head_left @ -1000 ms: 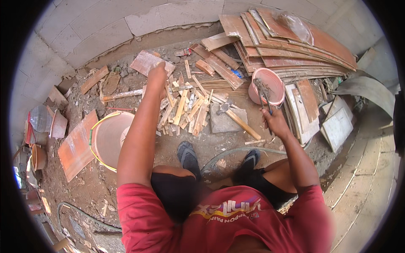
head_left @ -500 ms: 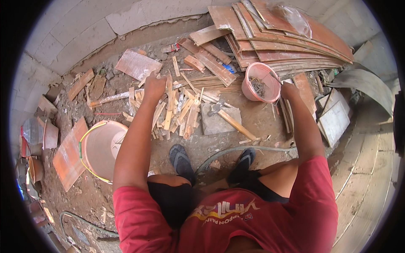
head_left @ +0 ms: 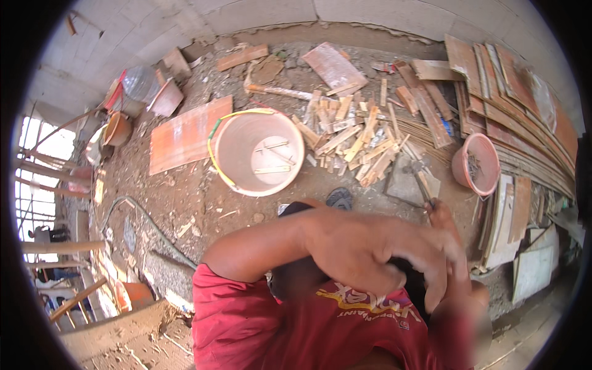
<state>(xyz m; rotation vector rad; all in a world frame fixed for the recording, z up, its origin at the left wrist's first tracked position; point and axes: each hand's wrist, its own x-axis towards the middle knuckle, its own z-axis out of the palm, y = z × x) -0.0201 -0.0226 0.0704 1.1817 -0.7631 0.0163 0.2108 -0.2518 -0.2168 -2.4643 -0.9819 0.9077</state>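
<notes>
My left hand [head_left: 376, 250] is close below the view, over my shirt and partly in front of my right forearm. Its fingers are bent but apart, slightly blurred, and no object shows in them. Further out, my right hand [head_left: 439, 213] is closed around the handle of a hammer [head_left: 425, 185]. The hammer's head is over a grey concrete block [head_left: 401, 179]. Left of the block lies a heap of short wooden strips [head_left: 364, 139]. A small pink bucket [head_left: 459, 163] with what look like nails in it stands to the right.
A large pale bucket [head_left: 225, 151] with a few wood strips inside stands at centre left, beside an orange-brown board [head_left: 185, 135]. Stacked plywood sheets [head_left: 518, 117] fill the far right. A hose [head_left: 148, 222] curves over the dirt at left. A block wall [head_left: 265, 15] closes the back.
My right hand has left the small pink bucket and taken hold of the hammer's handle. My left hand has drawn back from the wood heap toward my body. The view has turned left.
</notes>
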